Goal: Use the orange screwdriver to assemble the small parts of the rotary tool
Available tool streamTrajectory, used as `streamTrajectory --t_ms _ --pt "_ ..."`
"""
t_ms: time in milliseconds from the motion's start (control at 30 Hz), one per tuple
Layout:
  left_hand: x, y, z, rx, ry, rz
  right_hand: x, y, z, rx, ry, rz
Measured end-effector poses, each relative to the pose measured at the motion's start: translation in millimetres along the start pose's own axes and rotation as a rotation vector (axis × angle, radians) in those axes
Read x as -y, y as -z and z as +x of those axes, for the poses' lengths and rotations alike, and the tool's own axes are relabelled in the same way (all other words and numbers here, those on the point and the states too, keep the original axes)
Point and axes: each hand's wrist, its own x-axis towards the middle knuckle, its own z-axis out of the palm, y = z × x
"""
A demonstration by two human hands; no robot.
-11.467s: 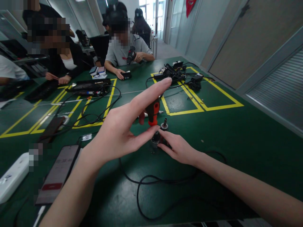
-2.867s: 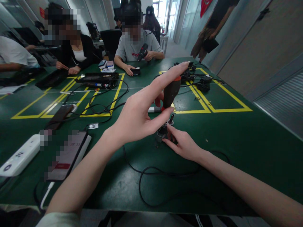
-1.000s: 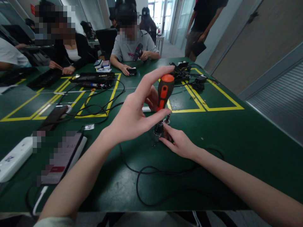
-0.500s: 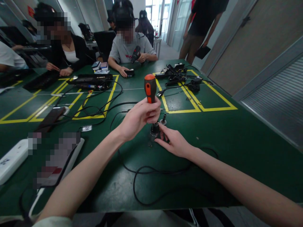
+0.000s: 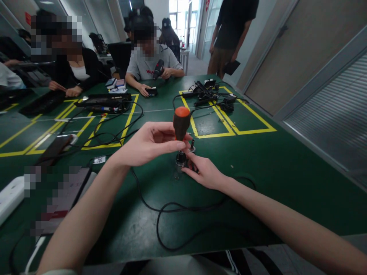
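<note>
A shared workshop or training room is shown. A long green bench (image 5: pixel 258 160) is marked with yellow tape rectangles (image 5: pixel 229 114) (work stations, it seems), and cables (image 5: pixel 177 208) and chargers (image 5: pixel 206 89) are strewn over it. At upper left, other people are seated with tools, a cordless drill (image 5: pixel 157 68) among them.

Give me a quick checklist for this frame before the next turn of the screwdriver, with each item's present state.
1. Left hand grips the screwdriver at the handle: ok.
2. Screwdriver stands roughly upright over the small black part: ok.
3. Right hand steadies the part on the green table: ok.
4. Tip seated in the screw: cannot tell, hidden by fingers.
5. Black cable loops close to the right forearm, under it: not ok.
6. Spare part sits just behind, apart from the tool: ok.
</note>
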Motion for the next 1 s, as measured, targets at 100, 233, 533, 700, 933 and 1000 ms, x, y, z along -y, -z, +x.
streamTrajectory --t_ms 100,233,533,700,933,1000 --pt "0 -1.3 1 -0.055 -0.018 -0.011 -1 -1 0 -0.004 0.011 -0.001" --pt "9 -6.4 7 -0.092 -0.061 -0.070 -2 -1 -1 -0.014 0.023 0.015" --pt "16 -9.6 10 -0.107 -0.094 -0.085 -4 -1 -2 -0.014 0.008 0.038" --pt "17 -10.9 11 -0.117 -0.089 -0.075 -4 0 -2 -0.021 0.015 0.048" --pt "19 -13.6 13 -0.144 -0.123 -0.077 -4 1 -3 -0.022 0.031 0.031" --pt "20 -14.6 14 -0.155 -0.131 -0.086 -4 1 -3 -0.024 0.032 0.029"
